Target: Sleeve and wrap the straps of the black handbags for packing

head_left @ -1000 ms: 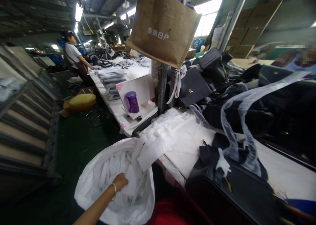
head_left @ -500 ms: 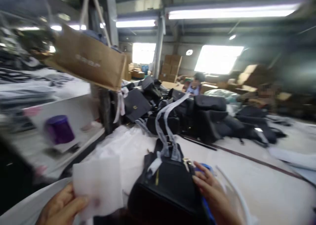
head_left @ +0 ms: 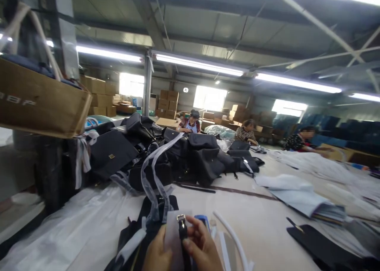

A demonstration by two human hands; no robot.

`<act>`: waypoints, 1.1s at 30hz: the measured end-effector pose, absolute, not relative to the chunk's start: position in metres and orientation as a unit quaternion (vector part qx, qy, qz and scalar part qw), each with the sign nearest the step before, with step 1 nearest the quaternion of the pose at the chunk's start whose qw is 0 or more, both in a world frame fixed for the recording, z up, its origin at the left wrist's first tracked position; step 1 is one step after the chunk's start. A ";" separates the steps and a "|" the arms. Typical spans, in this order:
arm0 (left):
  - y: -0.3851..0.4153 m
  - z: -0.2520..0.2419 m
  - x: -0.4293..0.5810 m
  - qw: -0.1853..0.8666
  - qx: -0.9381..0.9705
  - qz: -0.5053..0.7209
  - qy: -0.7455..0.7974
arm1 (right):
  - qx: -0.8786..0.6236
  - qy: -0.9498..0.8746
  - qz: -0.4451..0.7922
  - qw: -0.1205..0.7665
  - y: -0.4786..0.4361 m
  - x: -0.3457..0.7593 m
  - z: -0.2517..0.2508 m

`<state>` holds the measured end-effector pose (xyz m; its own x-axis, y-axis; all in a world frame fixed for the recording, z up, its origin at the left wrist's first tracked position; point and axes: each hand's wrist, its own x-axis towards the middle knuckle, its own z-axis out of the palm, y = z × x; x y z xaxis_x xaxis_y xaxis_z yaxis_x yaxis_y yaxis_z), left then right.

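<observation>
A black bag (head_left: 134,233) lies on the worktable before me, its long straps (head_left: 148,184) wrapped in clear plastic. Over the bag, my left hand (head_left: 158,252) grips a small white sheet (head_left: 172,233) between thumb and fingers. My right hand (head_left: 203,247) pinches a short black strap with a metal buckle (head_left: 181,219), which lies against the front of the sheet. Both hands are close together, fingers closed. Part of the bag is hidden behind the hands. Just beyond the right hand is a blue object (head_left: 202,220), partly covered.
Black bags (head_left: 204,164) are heaped across the table. White wrapping (head_left: 86,219) lies at left, a white tube (head_left: 234,237) at right, and a black piece (head_left: 320,243) farther right. A brown bag (head_left: 41,98) hangs by a post. Several people sit beyond.
My view has swung right. The white sheet has moved from the bag's left side to over the bag, behind the buckle strap. My right hand has gone from the bag's side to this strap.
</observation>
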<state>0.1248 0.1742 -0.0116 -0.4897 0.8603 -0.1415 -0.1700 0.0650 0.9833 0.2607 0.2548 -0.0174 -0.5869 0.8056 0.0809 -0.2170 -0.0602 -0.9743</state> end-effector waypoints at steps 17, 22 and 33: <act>0.200 -0.027 0.140 0.587 0.228 0.632 0.452 | -0.254 -0.584 0.672 0.378 0.273 0.267 0.031; 0.207 -0.020 0.140 0.604 0.223 0.617 0.453 | -0.270 -0.567 0.680 0.378 0.288 0.268 0.023; 0.222 -0.017 0.160 0.534 0.280 0.654 0.458 | -0.294 -0.800 0.338 0.399 0.299 0.276 0.023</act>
<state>0.1603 0.2218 -0.0168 -0.2729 0.9542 -0.1222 -0.4415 -0.0113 0.8972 0.2759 0.2990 0.0225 -0.5093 0.7399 0.4396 0.2016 0.5991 -0.7749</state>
